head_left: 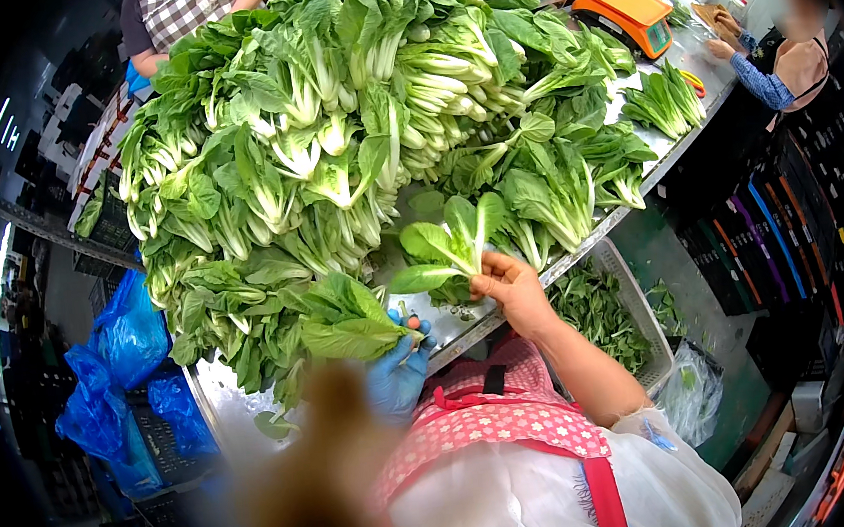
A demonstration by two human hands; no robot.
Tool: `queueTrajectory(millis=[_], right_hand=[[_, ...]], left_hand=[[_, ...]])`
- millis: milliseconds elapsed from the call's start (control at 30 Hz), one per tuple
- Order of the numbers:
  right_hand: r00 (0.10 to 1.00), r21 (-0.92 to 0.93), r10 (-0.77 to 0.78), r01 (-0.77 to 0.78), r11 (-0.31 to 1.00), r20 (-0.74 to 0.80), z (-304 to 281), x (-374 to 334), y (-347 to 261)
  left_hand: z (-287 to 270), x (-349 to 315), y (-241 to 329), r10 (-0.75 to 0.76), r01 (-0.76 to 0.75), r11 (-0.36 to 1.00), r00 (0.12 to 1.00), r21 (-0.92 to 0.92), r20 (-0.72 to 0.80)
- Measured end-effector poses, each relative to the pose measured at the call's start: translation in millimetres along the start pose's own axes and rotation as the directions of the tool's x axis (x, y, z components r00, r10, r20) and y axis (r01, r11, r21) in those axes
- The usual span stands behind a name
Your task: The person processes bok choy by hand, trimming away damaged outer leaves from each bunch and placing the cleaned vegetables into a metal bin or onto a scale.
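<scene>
My left hand (400,374), in a blue glove, is closed around the base of a leafy green (347,325), its leaves pointing left. Bare and pinching, my right hand (513,291) grips a few pale-stemmed leaves (448,244) that fan up and to the left over the metal table. A tall heap of leafy greens (327,91) with white stalks rises just beyond both hands. Smaller bunches (547,197) lie beside the heap, close to my right hand. The metal tabletop (468,332) shows between my hands and along its near edge.
A pale crate (660,368) of loose leaves stands below the table's right edge, beside a clear plastic bag (693,395). An orange scale (625,7) sits at the far right. Blue bags (117,386) are at left. Two other people are at the table's far side and right.
</scene>
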State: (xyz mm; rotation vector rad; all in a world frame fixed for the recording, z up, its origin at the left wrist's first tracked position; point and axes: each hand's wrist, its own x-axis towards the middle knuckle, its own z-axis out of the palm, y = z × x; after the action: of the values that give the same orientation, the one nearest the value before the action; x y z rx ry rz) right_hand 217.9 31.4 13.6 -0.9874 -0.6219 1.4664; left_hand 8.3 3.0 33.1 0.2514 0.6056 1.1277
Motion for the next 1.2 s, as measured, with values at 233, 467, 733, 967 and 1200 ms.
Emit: queueTrajectory(millis=[233,467,733,967,1200], right_hand=[[0.996,-0.153,-0.066,0.056,0.987,-0.058,3.8,-25.2,17.3],[0.88,-0.563,-0.46,0.44,0.7,0.116,25.3,-43.5,11.3],[0.748,-0.787,-0.503,0.586,0.195,0.432,34.2,-52.1,-4.3],[0.868,-0.719,-0.433,0.461,0.521,0.242,45.2,-56.4,10.0],[0.835,0.089,-0.287,0.369,0.925,-0.469,-6.6,-80.4,9.4]], left_hand=[[10.7,2.9,-9.3,-0.066,0.054,0.988,0.994,-0.145,-0.084],[5.3,14.4,-29.6,-0.029,0.037,0.997,0.993,0.069,-0.113],[3.3,14.7,-24.2,-0.128,0.129,0.976,0.992,0.178,-0.015],[2.3,21.3,-11.5,-0.176,0.18,0.98,0.983,0.084,-0.056],[-2.0,34.5,-8.4,-0.292,0.292,0.956,0.956,0.018,-0.021]])
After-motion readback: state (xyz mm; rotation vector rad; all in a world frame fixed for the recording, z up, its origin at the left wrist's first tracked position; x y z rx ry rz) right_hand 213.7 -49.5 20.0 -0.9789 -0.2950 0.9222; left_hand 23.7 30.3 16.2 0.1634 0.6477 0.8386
